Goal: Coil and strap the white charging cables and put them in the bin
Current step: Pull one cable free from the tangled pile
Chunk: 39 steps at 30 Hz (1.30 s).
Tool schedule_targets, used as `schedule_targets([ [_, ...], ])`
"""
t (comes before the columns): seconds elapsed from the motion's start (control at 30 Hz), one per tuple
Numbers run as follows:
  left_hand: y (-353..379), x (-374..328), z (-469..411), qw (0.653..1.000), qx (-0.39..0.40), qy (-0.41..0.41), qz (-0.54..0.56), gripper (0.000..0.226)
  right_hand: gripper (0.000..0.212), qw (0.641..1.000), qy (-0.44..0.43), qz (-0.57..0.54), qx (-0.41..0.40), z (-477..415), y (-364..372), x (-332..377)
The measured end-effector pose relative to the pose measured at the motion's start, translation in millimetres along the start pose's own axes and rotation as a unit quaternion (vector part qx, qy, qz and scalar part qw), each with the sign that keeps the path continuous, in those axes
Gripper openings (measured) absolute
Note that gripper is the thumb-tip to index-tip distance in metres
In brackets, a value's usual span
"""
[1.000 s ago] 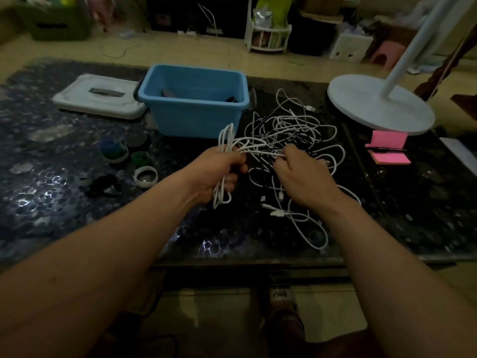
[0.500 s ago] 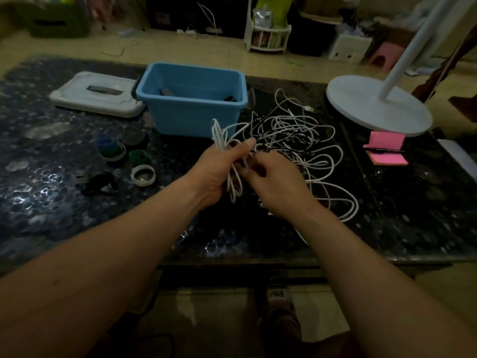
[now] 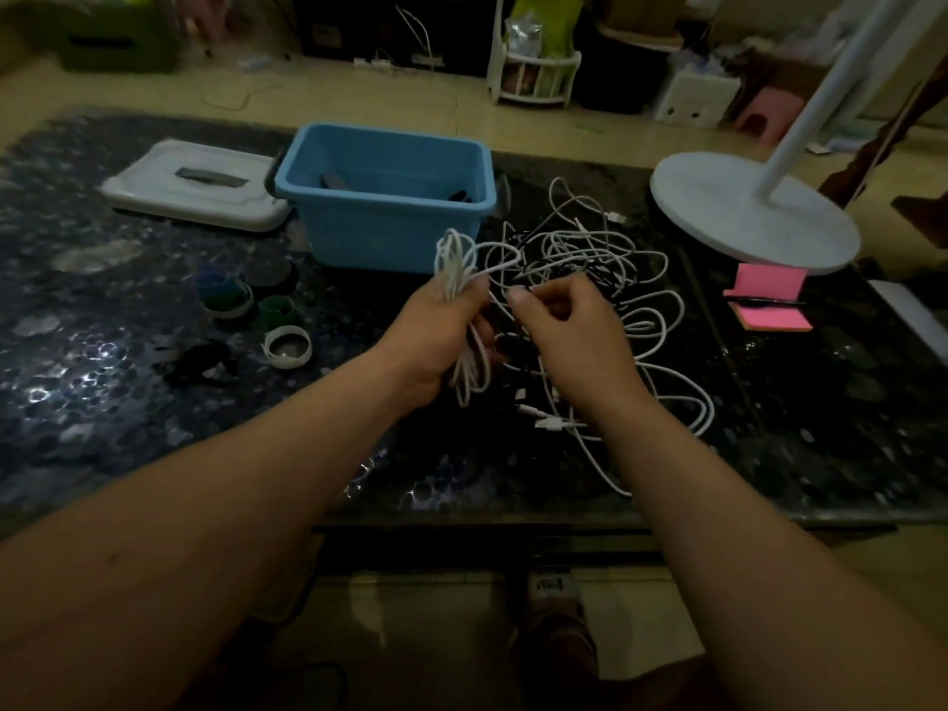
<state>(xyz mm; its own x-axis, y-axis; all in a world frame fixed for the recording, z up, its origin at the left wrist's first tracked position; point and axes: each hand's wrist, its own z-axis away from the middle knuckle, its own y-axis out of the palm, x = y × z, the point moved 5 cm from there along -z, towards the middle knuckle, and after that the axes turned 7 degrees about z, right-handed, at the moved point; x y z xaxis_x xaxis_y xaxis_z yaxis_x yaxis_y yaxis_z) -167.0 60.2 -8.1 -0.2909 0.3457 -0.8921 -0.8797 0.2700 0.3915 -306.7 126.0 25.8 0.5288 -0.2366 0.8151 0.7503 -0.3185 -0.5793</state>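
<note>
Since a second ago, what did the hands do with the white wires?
The right hand left the cable pile on the table, came up beside the left hand, and now pinches a strand leading to the coil. The left hand kept gripping the coil, lifting it slightly. The blue bin and its lid stayed put.

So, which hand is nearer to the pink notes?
The right hand. It is over the cable tangle, with the pink notes farther to its right. The left hand, holding the coil, is farther away.
</note>
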Motion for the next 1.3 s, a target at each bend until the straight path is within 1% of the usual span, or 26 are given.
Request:
schedule_targets([
  [0.03,5.4,0.8,3.6,0.999,0.024,-0.007,-0.022,0.022,0.042,0.998,0.011,-0.047,0.041,-0.5,5.0,1.2],
  [0.07,12.9,2.2,8.9,0.997,0.06,-0.014,-0.05,0.024,0.044,0.991,0.022,-0.102,0.086,-0.4,12.5,3.2],
  [0.1,20.2,5.3,13.1,0.991,0.101,-0.015,-0.084,0.024,0.037,0.98,0.032,-0.155,0.121,-0.5,20.1,4.3],
  [0.13,27.9,7.4,18.9,0.983,0.142,-0.014,-0.117,0.024,0.028,0.969,0.044,-0.197,0.139,0.3,26.2,6.1],
  [0.2,34.2,10.3,23.7,0.97,0.178,-0.015,-0.166,0.024,0.024,0.967,0.064,-0.219,0.117,-3.9,32.5,6.8],
  [0.3,31.7,9.6,23.2,0.968,0.171,-0.017,-0.183,0.015,0.014,0.98,0.027,-0.187,0.067,-8.2,36.2,11.4],
  [0.37,28.9,7.9,22.0,0.972,0.162,-0.022,-0.166,0.017,0.008,0.984,0.003,-0.173,0.034,-9.9,35.3,16.3],
  [0.47,23.8,6.6,21.3,0.968,0.156,-0.036,-0.194,0.021,0.008,0.977,0.01,-0.212,-0.018,-14.5,30.7,19.7],
  [0.5,20.5,4.7,21.0,0.963,0.151,-0.026,-0.22,0.021,0.009,0.975,0.019,-0.221,-0.031,-16.9,30.6,18.9],
  [0.57,16.3,-0.8,19.1,0.953,0.147,0.025,-0.265,0.018,0.01,0.974,0.032,-0.219,-0.042,-20.4,31.9,18.4],
  [0.63,14.9,-3.0,17.2,0.948,0.147,0.049,-0.279,0.017,0.012,0.963,0.051,-0.262,-0.028,-23.3,34.1,19.6],
  [0.67,13.6,-3.6,16.0,0.949,0.141,0.043,-0.278,0.023,0.012,0.95,0.064,-0.306,-0.009,-24.8,35.4,20.6],
  [0.7,11.2,-3.7,13.9,0.949,0.135,0.032,-0.284,0.029,0.011,0.93,0.077,-0.359,0.015,-26.0,36.7,22.3],
  [0.77,6.4,-6.3,12.3,0.936,0.135,0.021,-0.324,0.033,0.007,0.887,0.099,-0.448,0.059,-26.9,37.7,25.8],
  [0.83,4.8,-9.3,12.5,0.915,0.145,0.03,-0.375,0.034,0.017,0.864,0.117,-0.486,0.067,-28.5,38.5,24.2],
  [0.9,6.0,-11.1,14.6,0.895,0.153,0.036,-0.418,0.036,0.018,0.858,0.13,-0.493,0.062,-28.1,38.5,21.9],
  [1.0,8.3,-9.6,18.2,0.874,0.164,0.027,-0.457,0.04,0.02,0.863,0.141,-0.483,0.039,-28.3,36.8,17.6],
  [1.03,7.6,-8.8,18.7,0.874,0.161,0.02,-0.458,0.041,0.019,0.866,0.136,-0.48,0.035,-28.0,36.4,17.1],
  [1.1,3.8,-8.6,17.0,0.881,0.151,0.006,-0.448,0.041,0.009,0.866,0.125,-0.481,0.048,-26.0,35.7,19.6],
  [1.13,0.9,-9.3,15.6,0.886,0.143,0.002,-0.441,0.041,0.013,0.86,0.122,-0.492,0.065,-23.9,35.3,23.0],
  [1.2,-5.3,-11.6,12.0,0.896,0.122,0.001,-0.428,0.041,0.034,0.85,0.112,-0.504,0.101,-21.3,33.6,31.0],
  [1.23,-7.1,-12.4,11.0,0.895,0.118,0.003,-0.431,0.042,0.043,0.849,0.111,-0.505,0.108,-21.2,34.0,34.0],
  [1.3,-4.9,-12.0,13.3,0.874,0.135,0.01,-0.467,0.043,0.052,0.849,0.136,-0.504,0.085,-23.8,36.9,32.1],
])
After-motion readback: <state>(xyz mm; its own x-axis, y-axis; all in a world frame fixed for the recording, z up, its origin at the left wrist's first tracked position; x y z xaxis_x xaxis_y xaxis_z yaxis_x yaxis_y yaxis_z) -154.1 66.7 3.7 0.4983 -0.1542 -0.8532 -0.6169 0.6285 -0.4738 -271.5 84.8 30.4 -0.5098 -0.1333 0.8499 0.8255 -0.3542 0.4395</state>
